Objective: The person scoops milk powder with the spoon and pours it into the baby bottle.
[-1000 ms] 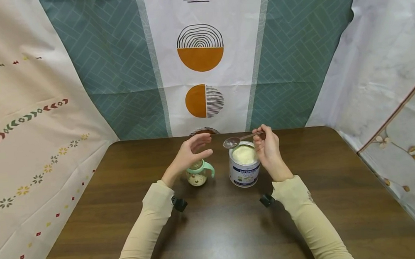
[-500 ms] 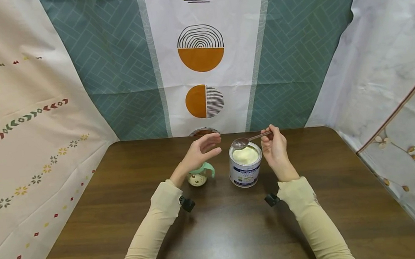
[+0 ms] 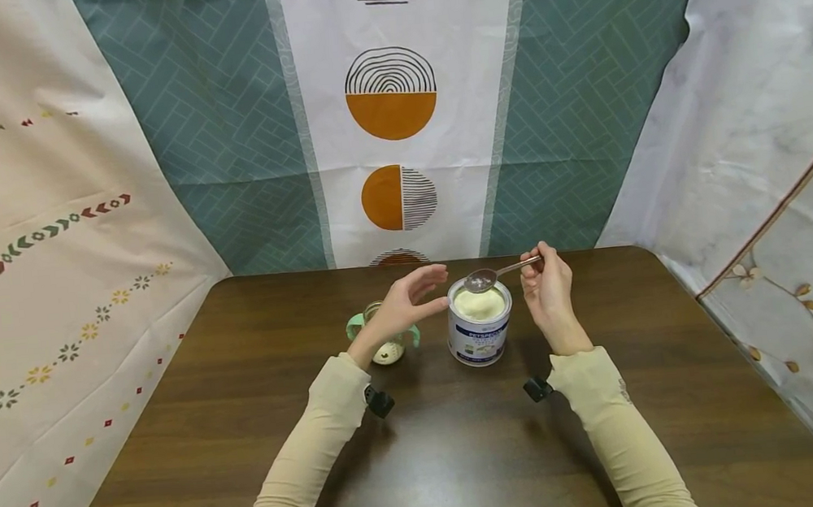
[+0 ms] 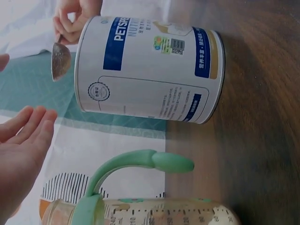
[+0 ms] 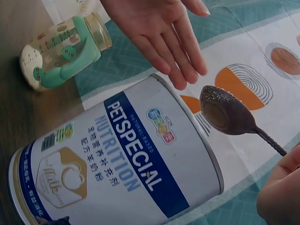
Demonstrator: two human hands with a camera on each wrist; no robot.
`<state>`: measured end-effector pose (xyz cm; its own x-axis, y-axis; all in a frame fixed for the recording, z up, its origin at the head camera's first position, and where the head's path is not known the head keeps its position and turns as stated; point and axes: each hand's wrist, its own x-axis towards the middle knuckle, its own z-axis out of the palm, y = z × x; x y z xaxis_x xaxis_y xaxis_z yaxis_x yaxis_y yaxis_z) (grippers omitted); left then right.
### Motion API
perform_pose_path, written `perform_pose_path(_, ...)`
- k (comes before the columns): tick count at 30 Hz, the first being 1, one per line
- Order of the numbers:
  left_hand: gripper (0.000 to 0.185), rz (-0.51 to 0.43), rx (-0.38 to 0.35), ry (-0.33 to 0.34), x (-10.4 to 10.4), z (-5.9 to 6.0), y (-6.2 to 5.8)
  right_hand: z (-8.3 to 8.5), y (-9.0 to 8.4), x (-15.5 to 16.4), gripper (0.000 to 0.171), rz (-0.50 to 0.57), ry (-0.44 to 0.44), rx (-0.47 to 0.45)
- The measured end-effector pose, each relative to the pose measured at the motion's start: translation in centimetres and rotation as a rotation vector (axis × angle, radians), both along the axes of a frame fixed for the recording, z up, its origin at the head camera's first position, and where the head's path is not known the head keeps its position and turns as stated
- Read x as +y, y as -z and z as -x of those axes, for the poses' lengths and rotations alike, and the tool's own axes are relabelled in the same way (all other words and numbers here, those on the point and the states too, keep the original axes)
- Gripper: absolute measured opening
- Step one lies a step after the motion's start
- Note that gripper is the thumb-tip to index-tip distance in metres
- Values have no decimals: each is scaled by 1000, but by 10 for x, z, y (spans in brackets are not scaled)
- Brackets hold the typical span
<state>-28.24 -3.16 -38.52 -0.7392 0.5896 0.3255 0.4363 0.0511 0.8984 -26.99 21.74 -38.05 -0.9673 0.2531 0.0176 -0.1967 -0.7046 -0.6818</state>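
My right hand [image 3: 548,293] pinches the handle of a dark spoon [image 3: 481,280]. The bowl hangs over the open milk powder can [image 3: 477,340], with traces of powder on it [image 5: 228,110]. Pale powder [image 3: 480,304] shows inside the can near its rim. My left hand [image 3: 411,300] holds nothing; its fingers reach out beside the can's left rim, and I cannot tell whether they touch it. Beneath and behind that wrist stands a baby bottle [image 4: 164,213] without a lid, with green handles [image 4: 126,161] and some pale powder in the bottom, partly hidden in the head view.
Can and bottle both stand on a brown wooden table [image 3: 441,462]. A patterned cloth [image 3: 394,124] hangs along the table's back edge. More printed cloths hang at the left [image 3: 69,261] and right [image 3: 759,170].
My left hand has moved right, from above the bottle to beside the can. My right hand has carried the spoon to the right, farther over the can's opening.
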Motion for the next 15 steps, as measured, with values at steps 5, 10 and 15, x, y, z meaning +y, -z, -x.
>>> perform_pose_path(5, 56, 12, 20, -24, 5, 8, 17, 0, 2, 1, 30, -31, 15, 38)
perform_pose_path(10, 62, 72, 20, -64, 9, 9, 24, 1, 6, 0, 33, -104, 55, 134)
perform_pose_path(15, 70, 133, 23, -95, 15, 9, 31, 1, 10, 1, 35, -210, 85, 195)
